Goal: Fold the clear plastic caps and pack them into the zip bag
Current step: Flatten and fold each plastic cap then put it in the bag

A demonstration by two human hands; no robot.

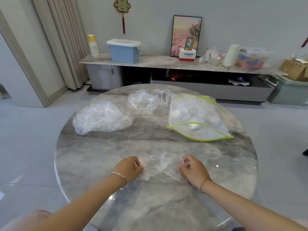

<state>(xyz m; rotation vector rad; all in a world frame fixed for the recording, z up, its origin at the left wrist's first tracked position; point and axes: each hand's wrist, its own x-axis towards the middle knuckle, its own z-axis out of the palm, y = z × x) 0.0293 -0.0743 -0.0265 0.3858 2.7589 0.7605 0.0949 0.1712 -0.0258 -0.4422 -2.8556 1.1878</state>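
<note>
Both forearms stretch fwd. Left hand (129, 167) & right hand (193, 170), knuckles up, fingers curled, each pinch one side of crumpled clear plastic cap (160, 165).

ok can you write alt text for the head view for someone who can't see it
A person's left hand and right hand pinch the ends of a clear plastic cap lying on a round marble table. Behind it lie a big crumpled cap, a smaller cap and, to the right, a green-edged zip bag with whitish bundles inside.
</note>
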